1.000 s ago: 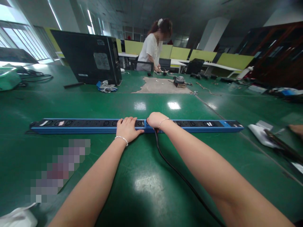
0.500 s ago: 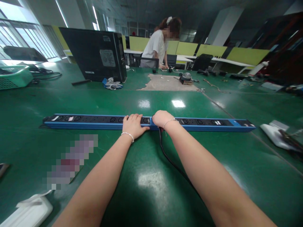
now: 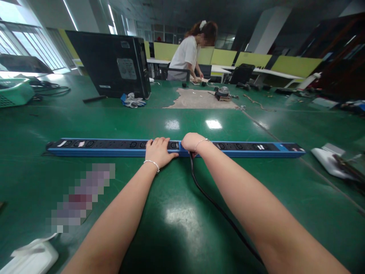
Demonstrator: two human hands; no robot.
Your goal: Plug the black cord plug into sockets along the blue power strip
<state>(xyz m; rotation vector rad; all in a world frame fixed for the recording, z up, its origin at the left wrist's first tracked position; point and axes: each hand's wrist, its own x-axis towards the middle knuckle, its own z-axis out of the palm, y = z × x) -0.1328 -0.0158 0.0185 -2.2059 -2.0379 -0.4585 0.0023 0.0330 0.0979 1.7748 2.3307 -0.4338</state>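
Observation:
A long blue power strip (image 3: 245, 153) with black sockets along its top lies crosswise on the green table. My left hand (image 3: 159, 151) grips it left of the middle, fingers over the top and thumb along the front edge. Just right of that, my right hand (image 3: 194, 142) is closed over the strip. From beneath its fingers a black power cord (image 3: 209, 198) runs down toward me under the right forearm. The cord's end is hidden inside the hand, so whether it sits in a socket cannot be seen.
Beyond the strip stand a black computer case (image 3: 111, 64), gloves (image 3: 132, 100) and a green basket (image 3: 15, 92). White devices lie at lower left (image 3: 35, 257) and right (image 3: 330, 163). Across the table (image 3: 114, 121), another person (image 3: 185, 53) bends over small items.
My hands keep their places on the strip. The whole view has shifted slightly, moving the scene a little left. The other person's hands have moved a little.

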